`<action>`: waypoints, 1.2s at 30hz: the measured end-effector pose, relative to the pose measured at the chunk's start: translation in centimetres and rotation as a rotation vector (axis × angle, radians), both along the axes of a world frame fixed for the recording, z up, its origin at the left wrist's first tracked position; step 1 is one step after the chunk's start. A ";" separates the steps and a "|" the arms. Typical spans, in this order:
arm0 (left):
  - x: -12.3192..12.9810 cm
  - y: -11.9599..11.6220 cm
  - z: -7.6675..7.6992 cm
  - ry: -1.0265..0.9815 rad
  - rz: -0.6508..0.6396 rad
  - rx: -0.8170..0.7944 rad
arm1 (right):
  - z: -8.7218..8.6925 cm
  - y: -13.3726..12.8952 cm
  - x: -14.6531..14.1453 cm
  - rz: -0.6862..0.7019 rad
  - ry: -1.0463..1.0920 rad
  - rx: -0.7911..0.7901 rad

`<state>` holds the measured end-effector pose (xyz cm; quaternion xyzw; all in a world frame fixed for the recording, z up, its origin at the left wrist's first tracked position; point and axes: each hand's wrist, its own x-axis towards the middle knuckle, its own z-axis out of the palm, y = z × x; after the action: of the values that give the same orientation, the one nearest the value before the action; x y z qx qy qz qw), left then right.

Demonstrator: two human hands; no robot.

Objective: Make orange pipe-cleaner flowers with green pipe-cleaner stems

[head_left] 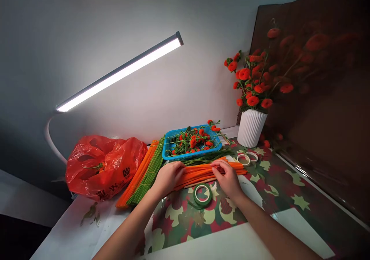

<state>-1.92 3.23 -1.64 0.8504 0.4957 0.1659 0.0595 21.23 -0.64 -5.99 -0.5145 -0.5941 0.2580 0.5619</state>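
Orange pipe cleaners (199,174) lie in a loose bundle on the table, stretching between my two hands and past the right one. My left hand (170,178) is at the bundle's left end, its fingers curled and closed on an orange pipe cleaner, with the fingertips partly hidden. At the right part of the bundle, my right hand (227,176) pinches an orange pipe cleaner between thumb and forefinger. Just in front of the bundle lies a roll of green tape (202,196). Dark green stems (199,159) lie behind the orange ones.
A blue basket (165,152) holds small orange flowers. Bundled orange (141,171) and green pipe cleaners (150,175) lie left, beside a red plastic bag (115,167). White tape rolls (243,159) and a white vase (252,129) of flowers stand right. A lit lamp (121,73) hangs above.
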 end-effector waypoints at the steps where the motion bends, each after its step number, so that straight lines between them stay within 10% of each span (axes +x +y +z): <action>1: 0.0 0.0 0.2 -0.040 0.010 -0.011 | -0.1 0.2 0.2 -0.017 -0.014 -0.003; 19: 1.8 0.0 7.2 -0.334 -0.052 -0.099 | -0.7 2.5 4.5 -0.288 -0.256 -0.036; 25: 1.4 0.4 6.5 -0.355 -0.036 -0.184 | 0.3 1.5 3.7 -0.349 -0.461 -0.022; 36: 0.8 -0.6 5.5 -0.827 0.028 -0.513 | 0.8 0.7 1.0 -0.035 -0.450 0.130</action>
<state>-1.17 2.63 3.83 0.6644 0.4668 0.3633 0.4569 22.23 0.06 -5.21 -0.5320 -0.7107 0.0880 0.4518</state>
